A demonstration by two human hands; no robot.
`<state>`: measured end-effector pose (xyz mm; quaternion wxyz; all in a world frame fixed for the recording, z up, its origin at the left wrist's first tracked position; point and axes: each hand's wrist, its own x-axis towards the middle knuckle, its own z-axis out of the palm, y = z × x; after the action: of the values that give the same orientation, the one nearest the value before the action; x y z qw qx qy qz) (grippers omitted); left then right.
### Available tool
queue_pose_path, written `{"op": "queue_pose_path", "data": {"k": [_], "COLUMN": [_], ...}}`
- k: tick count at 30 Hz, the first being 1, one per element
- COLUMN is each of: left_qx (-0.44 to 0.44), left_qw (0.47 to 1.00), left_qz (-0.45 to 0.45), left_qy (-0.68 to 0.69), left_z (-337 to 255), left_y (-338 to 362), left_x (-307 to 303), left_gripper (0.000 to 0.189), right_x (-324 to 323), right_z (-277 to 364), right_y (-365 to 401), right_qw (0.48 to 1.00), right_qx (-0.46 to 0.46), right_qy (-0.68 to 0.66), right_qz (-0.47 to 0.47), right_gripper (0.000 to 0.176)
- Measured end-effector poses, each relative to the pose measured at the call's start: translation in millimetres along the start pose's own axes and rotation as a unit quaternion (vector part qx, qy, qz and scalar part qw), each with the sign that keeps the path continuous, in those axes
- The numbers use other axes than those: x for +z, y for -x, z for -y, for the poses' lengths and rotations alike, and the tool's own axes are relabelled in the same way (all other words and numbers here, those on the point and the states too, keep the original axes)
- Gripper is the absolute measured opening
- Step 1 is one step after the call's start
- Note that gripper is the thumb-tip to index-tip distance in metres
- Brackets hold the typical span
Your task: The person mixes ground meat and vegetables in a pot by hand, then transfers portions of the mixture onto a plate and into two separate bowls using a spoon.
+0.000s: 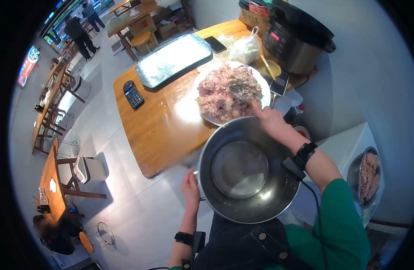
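A large metal pot (234,180) is tilted in front of my body, its inside bare but for a few specks. My left hand (190,186) is closed around the side handle on the pot's left. Over the pot's far rim reaches my right hand (271,119), fingers closed on a spoon-like utensil (246,93) whose head lies in the minced meat (220,87); its handle is mostly hidden by the hand. The meat is heaped in a wide white basin (266,90) on the wooden table, right beside the pot's rim.
On the wooden table (144,139) are a metal tray (173,60), a card terminal (133,95), a phone (215,44), a plastic bag (245,49) and an electric cooker (290,42). A bowl of meat (370,175) stands at right. Farther off are stools, tables and people.
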<state>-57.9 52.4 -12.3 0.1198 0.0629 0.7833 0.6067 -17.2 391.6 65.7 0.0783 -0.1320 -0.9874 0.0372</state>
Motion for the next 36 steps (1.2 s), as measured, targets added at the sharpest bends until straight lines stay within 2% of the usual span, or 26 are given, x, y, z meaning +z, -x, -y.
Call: {"op": "queue_pose_path", "data": {"k": [3,7,10,12,14,17,19,23,25,26,28,29,31,32,33,34,35,36], "left_qx": [0.008,0.039,0.006,0.071,0.062,0.044,0.055,0.119,0.047,0.049,-0.016,-0.016,0.067,0.02,0.077,0.081,0.041,0.052], "left_qw": [1.0,0.999,1.0,0.996,0.997,0.999,0.998,0.991,0.996,0.996,0.997,0.997,0.991,0.994,0.988,0.989,0.995,0.994], "left_qz": [0.0,-0.005,0.01,-0.018,-0.011,0.001,0.006,-0.002,0.005,0.012,0.036,0.042,-0.011,0.005,-0.001,0.015,0.018,0.043], "left_qy": [-0.017,-0.022,-0.021,-0.044,-0.039,-0.006,-0.027,-0.058,-0.08,-0.08,-0.065,-0.066,-0.117,-0.108,-0.131,-0.121,-0.091,-0.083], "left_z": [3.5,11.7,8.2,20.0,20.3,16.3,13.4,7.7,-4.6,-5.7,-4.2,-2.5,0.1,-6.2,19.6,44.7,42.1,52.1], "left_y": [-0.5,-4.0,-2.3,-4.7,-3.9,-3.3,-4.7,-6.6,0.4,-0.6,-0.8,0.6,-2.2,-1.1,-7.8,-16.4,-15.4,-22.2], "left_x": [-0.7,0.8,-0.8,0.7,0.1,1.3,0.0,0.3,-1.2,-0.6,-2.0,-2.6,0.1,-2.0,-4.7,-10.7,-10.6,-14.2], "left_gripper": [0.023,0.023,0.023,0.024,0.024,0.024,0.024,0.024,0.024,0.024,0.028,0.028,0.024,0.025,0.027,0.029,0.032,0.033], "right_x": [2.1,-50.7,-1.1,-2.5,-22.2,-50.2,-48.9,-46.5,-52.2,-49.3,-46.7,-52.3,-70.4,-59.9,-51.4,-58.0,-71.6,-87.1], "right_z": [0.4,5.4,3.1,2.0,10.7,18.7,19.4,16.1,8.8,2.8,-5.3,-8.4,-17.6,-24.9,-35.2,-39.2,-44.8,-49.8], "right_y": [-1.9,3.1,-2.2,-10.7,-8.0,5.4,7.4,-4.2,-5.6,-4.1,0.3,6.2,17.3,26.3,44.5,64.4,87.1,111.0], "right_qw": [1.0,0.999,0.997,0.996,0.996,0.997,0.992,0.985,0.977,0.976,0.97,0.969,0.978,0.974,0.963,0.958,0.954,0.948], "right_qx": [-0.006,-0.036,-0.053,-0.058,-0.061,-0.018,0.02,0.092,0.14,0.147,0.139,0.145,0.173,0.165,0.167,0.187,0.215,0.257], "right_qy": [0.016,-0.003,-0.005,-0.008,-0.007,-0.015,-0.041,-0.1,-0.158,-0.156,-0.158,-0.156,-0.115,-0.133,-0.141,-0.127,-0.136,-0.127], "right_qz": [-0.001,-0.02,-0.055,-0.061,-0.067,-0.069,-0.118,-0.102,-0.043,-0.045,-0.124,-0.123,-0.012,-0.083,-0.157,-0.174,-0.158,-0.139], "right_gripper": [0.063,0.053,0.054,0.052,0.051,0.042,0.037,0.041,0.04,0.04,0.038,0.038,0.039,0.039,0.039,0.042,0.044,0.044]}}
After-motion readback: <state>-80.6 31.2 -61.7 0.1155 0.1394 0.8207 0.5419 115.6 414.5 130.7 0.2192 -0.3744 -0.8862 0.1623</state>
